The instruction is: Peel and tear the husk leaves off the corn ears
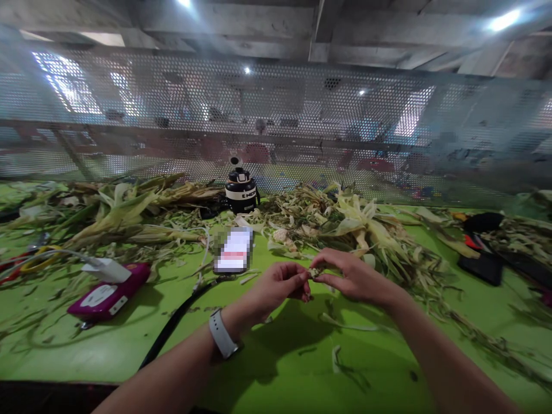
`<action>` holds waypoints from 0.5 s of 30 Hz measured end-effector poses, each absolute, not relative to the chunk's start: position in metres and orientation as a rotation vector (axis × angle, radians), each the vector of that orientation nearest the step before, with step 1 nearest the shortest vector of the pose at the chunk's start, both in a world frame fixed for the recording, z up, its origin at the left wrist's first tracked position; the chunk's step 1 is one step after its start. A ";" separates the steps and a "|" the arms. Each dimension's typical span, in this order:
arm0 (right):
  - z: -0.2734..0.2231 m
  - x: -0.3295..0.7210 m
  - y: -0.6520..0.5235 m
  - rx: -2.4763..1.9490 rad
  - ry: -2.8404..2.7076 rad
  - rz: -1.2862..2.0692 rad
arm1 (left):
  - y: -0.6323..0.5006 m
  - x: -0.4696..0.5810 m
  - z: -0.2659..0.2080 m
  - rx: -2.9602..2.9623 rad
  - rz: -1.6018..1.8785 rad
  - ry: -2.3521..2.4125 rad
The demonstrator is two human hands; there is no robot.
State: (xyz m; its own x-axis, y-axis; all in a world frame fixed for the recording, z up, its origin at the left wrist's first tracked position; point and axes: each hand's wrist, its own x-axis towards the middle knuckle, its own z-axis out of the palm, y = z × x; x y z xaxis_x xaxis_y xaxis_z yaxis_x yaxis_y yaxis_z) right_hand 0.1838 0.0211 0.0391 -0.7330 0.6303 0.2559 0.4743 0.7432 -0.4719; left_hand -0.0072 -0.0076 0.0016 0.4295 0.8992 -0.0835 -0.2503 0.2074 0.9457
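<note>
My left hand (282, 284) and my right hand (347, 276) meet above the middle of the green table (297, 368). Pinched between their fingertips is a small, pale, crumpled piece of plant matter (314, 272), perhaps dried husk; it is too small to name surely. The left thumb and forefinger are pressed together on it, and the right fingertips touch its other side. Just beyond the hands lies a heap of dry corn husks (362, 221). A phone (234, 250) with a lit, blurred screen lies to the left of my left hand. Loose husk strips (336, 359) lie nearer me.
A black bottle (241, 192) stands at the back, before a perforated metal screen (284, 115). More husks (125, 207) spread at left, near scissors (38, 259) and a purple power bank (107, 296) with a white plug. A black strap (176, 316) crosses the table. Dark devices (480, 267) lie right.
</note>
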 end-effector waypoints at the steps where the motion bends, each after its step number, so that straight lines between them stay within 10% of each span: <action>1: 0.039 0.184 0.021 -0.847 -2.549 0.529 | -0.007 -0.007 0.001 1.071 0.923 0.764; 15: 0.029 0.177 0.020 -0.718 -2.602 -0.126 | -0.005 -0.010 0.004 0.688 1.017 0.798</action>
State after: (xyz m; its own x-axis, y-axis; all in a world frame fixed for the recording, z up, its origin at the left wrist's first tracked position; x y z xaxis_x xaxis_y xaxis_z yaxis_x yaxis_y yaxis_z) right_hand 0.1769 0.0202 0.0288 -0.7702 0.4678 0.4335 0.5075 0.8612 -0.0278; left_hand -0.0105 -0.0049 0.0037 0.3036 0.9194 -0.2500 -0.4621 0.3715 0.8053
